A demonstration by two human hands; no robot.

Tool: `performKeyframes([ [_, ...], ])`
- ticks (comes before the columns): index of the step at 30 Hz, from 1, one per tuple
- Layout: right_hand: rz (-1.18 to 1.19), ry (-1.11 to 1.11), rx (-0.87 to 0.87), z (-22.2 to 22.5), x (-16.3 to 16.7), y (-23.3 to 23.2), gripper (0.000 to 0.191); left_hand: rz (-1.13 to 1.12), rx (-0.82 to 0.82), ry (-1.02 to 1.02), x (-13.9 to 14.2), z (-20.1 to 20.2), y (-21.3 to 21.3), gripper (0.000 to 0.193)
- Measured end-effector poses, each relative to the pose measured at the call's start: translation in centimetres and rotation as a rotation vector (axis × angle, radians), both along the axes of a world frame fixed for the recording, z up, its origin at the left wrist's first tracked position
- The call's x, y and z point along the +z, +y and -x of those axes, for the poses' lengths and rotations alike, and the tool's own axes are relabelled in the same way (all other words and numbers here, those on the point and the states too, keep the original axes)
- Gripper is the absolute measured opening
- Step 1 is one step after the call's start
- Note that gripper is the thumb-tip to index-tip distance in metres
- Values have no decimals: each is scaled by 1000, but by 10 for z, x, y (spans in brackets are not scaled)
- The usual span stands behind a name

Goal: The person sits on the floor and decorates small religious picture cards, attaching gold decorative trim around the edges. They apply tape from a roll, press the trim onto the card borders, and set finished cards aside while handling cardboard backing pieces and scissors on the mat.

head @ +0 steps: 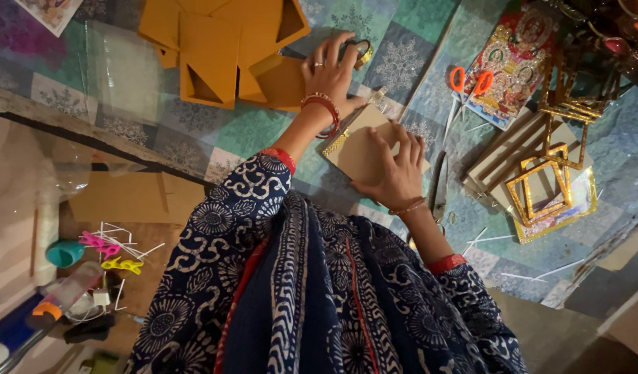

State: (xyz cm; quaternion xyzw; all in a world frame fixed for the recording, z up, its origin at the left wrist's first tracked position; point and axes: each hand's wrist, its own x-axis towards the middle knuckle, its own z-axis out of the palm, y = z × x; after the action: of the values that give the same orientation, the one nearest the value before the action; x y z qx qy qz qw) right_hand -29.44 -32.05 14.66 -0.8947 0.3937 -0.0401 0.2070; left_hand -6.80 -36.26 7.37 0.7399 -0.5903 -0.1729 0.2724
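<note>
A right hand (396, 172) presses flat on a tan cardboard rectangle (357, 149). Just beyond the rectangle, the left hand (331, 69) grasps a small gold-edged ring (361, 50). Orange-handled scissors (466, 86) lie right of the rectangle.

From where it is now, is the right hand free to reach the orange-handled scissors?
Probably yes, once it lets go. The right hand presses on the brown card; the orange-handled scissors lie uncovered on the quilted cloth just beyond it, with nothing between them.

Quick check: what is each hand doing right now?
Left hand: closed on a small roll of tape.
Right hand: open, flat on the brown card.
</note>
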Motion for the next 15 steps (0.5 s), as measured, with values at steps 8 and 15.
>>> performKeyframes([
  [8,-1,17,-6,-5,0,1,114,-21,16,15,1,2,3,85],
  [15,-37,65,-18,-4,4,0,115,189,66,152,-5,1,16,89],
])
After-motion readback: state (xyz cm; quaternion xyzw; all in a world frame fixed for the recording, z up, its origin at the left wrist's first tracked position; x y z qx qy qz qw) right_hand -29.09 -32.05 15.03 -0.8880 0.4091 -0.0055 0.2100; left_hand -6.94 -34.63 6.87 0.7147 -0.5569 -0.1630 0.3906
